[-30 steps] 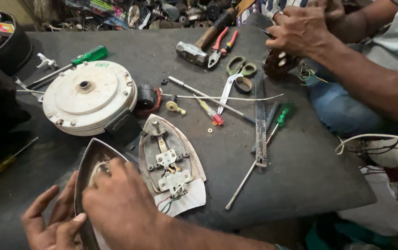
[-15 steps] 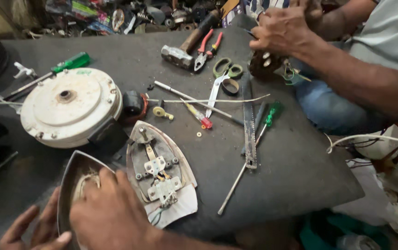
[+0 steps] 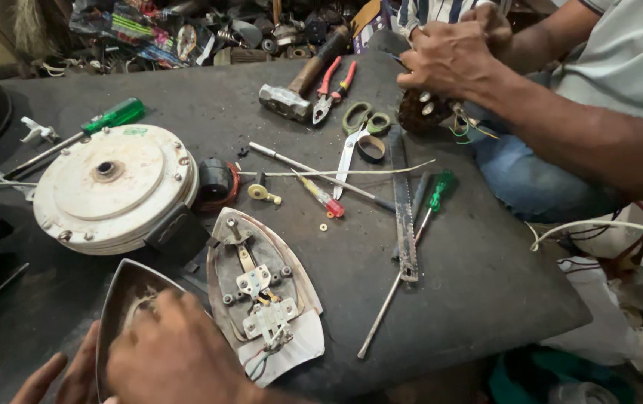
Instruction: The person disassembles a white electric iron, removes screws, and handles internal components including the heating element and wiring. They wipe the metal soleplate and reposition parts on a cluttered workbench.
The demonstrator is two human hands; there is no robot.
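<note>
Right hand (image 3: 176, 348) rests inside the upturned iron cover (image 3: 123, 299); its grip cannot be told. Left hand (image 3: 60, 378), fingers spread, steadies the cover's side. The opened soleplate (image 3: 262, 292) lies beside it on the counter (image 3: 486, 284).

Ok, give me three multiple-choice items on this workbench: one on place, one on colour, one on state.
1. Where does the hammer lie?
A. far side of the table, beside the red-handled pliers
B. on the round white housing
C. on the floor

2. What colour is the handle of the screwdriver beside the round white housing?
A. yellow
B. green
C. blue

3. What state is the clothes-iron base in?
A. cover on
B. opened, terminals and wires bare
C. wrapped in cloth

Answers: 1 A, its head lies next to the pliers near the far edge. 2 B, the grip is bright green. 3 B, the metal cover sits apart under the person's right hand.
</note>
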